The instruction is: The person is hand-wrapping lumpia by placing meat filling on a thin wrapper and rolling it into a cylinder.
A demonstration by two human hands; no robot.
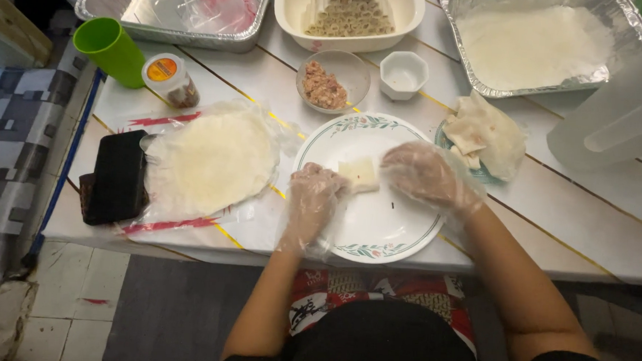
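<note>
Head camera: we see both of our hands in clear plastic gloves over a white plate [377, 227] with a green floral rim. Our left hand [311, 202] sits at nine o'clock on the plate, its fingers pinching the left edge of a small folded wrapper [359, 173]. Our right hand [424, 175] comes in from three o'clock, fingers curled onto the wrapper's right edge. The wrapper lies on the plate's upper middle. At twelve o'clock from the plate stands a glass bowl of minced filling [324, 85], with a small white cup [403, 73] just beside it. At nine o'clock lies a stack of round wrappers [212, 160] in plastic; at two o'clock, torn wrapper pieces [488, 134].
</note>
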